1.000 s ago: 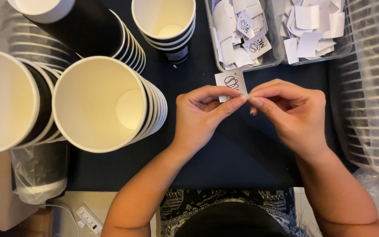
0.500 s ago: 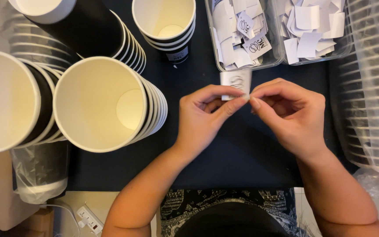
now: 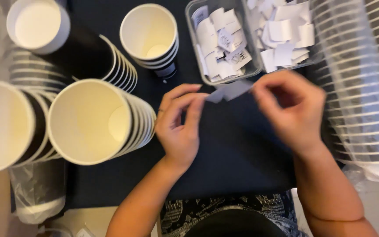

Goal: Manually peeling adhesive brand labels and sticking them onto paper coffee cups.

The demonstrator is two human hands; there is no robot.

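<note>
Both hands are above the dark surface (image 3: 237,149) and together hold a small white paper slip (image 3: 230,91), the left hand (image 3: 181,123) at its left end and the blurred right hand (image 3: 292,109) at its right. Just behind the slip stand two clear trays (image 3: 198,66) filled with white slips. Stacks of paper cups (image 3: 91,120) lie on their sides at the left.
</note>
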